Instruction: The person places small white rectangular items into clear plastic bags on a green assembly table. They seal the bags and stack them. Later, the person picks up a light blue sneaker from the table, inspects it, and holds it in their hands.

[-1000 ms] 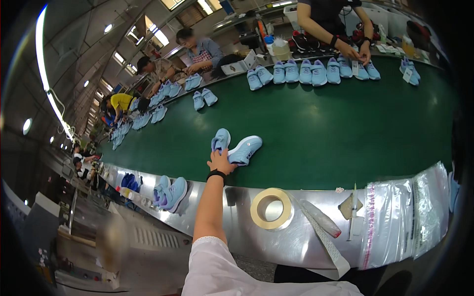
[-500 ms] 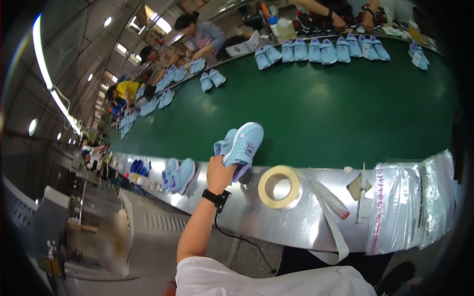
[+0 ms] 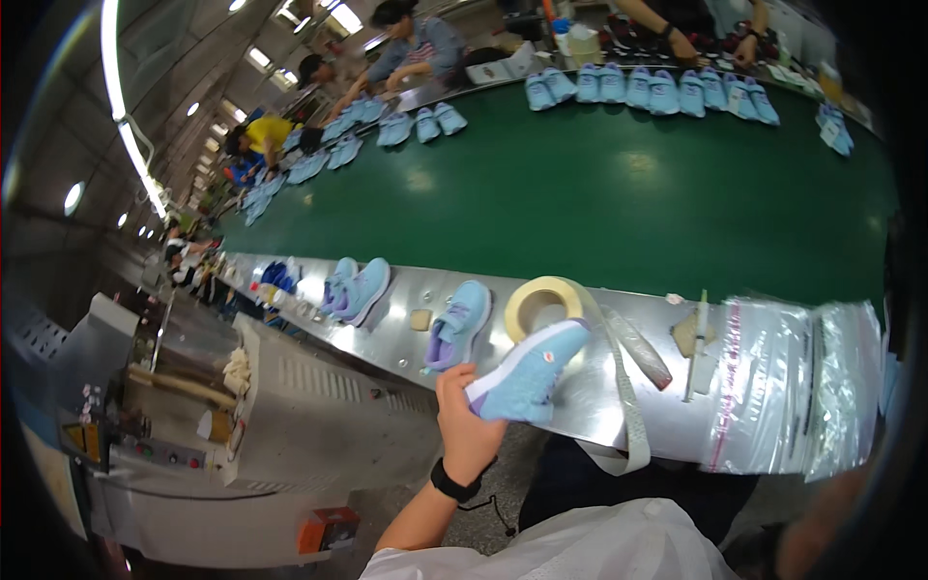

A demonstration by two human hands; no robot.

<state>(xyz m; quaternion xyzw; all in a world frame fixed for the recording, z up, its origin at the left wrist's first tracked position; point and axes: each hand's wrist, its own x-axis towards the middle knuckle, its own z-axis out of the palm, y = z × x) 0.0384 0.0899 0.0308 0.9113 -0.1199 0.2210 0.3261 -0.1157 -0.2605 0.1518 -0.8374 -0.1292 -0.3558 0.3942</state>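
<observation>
My left hand (image 3: 468,425), with a black band at its wrist, grips a light blue sneaker (image 3: 535,375) by the heel end. The sneaker is tilted, its toe toward the upper right, in front of a roll of cream tape (image 3: 520,311). Just beyond my fingers another light blue sneaker (image 3: 458,324) with a lilac lining rests on the metal ledge (image 3: 396,338). Farther left on that ledge stands a pair of similar sneakers (image 3: 360,290). A blurred, dim shape at the lower right rim seems to be my right hand (image 3: 822,522); its fingers cannot be made out.
Clear plastic bags (image 3: 764,387) lie at the ledge's right end, near a slim white tool (image 3: 698,353) and a wrapped stick (image 3: 640,350). Beyond runs a green conveyor belt (image 3: 580,203), with rows of blue sneakers (image 3: 650,92) along its far side. Co-workers (image 3: 420,48) work there.
My left hand has drawn back toward me with one sneaker and turned it. The other sneaker of that pair now stands on the ledge. A blurred shape has appeared at lower right.
</observation>
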